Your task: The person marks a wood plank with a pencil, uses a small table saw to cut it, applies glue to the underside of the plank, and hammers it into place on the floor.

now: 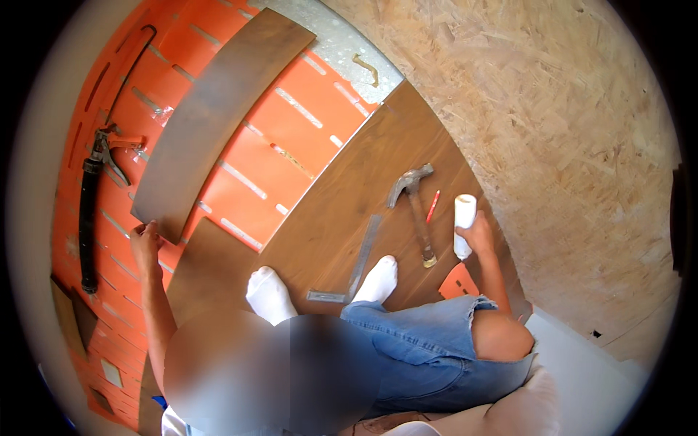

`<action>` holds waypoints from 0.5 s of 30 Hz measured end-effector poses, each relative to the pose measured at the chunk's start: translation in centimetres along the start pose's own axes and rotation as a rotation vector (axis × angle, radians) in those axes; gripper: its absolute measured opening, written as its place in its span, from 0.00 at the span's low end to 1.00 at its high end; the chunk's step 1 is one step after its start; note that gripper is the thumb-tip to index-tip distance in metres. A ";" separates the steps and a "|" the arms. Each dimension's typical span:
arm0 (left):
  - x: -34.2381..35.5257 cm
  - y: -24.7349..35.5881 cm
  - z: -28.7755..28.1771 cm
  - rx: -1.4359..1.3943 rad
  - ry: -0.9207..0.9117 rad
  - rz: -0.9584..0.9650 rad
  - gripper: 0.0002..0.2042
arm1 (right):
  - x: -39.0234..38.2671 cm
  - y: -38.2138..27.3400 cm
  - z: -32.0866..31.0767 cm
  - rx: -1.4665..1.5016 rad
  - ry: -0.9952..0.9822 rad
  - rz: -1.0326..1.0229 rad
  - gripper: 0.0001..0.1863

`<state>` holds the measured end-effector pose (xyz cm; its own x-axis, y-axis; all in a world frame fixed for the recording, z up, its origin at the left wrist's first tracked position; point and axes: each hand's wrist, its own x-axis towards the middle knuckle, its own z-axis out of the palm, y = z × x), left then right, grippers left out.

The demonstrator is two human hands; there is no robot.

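Note:
My left hand [145, 240] grips the near corner of a loose dark brown floor plank [211, 116], which lies slantwise on the orange underlay [291, 123]. My right hand [478, 234] holds a white bottle [463, 218] upright over the laid brown flooring [349, 196]. Between my hands are my feet in white socks [323, 287] and my knees in blue denim shorts. A hammer [413, 203] and a red pencil [432, 206] lie just left of the bottle.
A metal square [356, 269] lies by my right foot. A long black bar with a clamp-like tool [93, 203] rests on the underlay at the left. Bare chipboard subfloor [567, 131] fills the right side. A silver foil strip [342, 43] runs along the top.

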<state>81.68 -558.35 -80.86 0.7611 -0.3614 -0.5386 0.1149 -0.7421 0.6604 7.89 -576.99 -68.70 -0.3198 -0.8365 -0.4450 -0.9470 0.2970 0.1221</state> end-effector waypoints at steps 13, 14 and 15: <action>1.5 -0.3 0.2 0.080 -0.072 -0.057 0.23 | 13.7 -30.3 -13.9 0.728 0.028 -0.968 0.24; 0.8 0.1 0.3 0.081 -0.046 -0.030 0.21 | 14.3 -31.6 -12.8 0.720 0.048 -0.953 0.24; 0.5 0.2 0.2 0.083 -0.018 -0.002 0.19 | 14.9 -32.4 -11.9 0.714 0.069 -0.940 0.25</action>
<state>81.96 -558.84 -81.11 0.7490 -0.3692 -0.5501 0.0631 -0.7868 0.6140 33.44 -604.54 -68.74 0.4721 -0.8805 -0.0436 -0.5869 -0.2770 -0.7608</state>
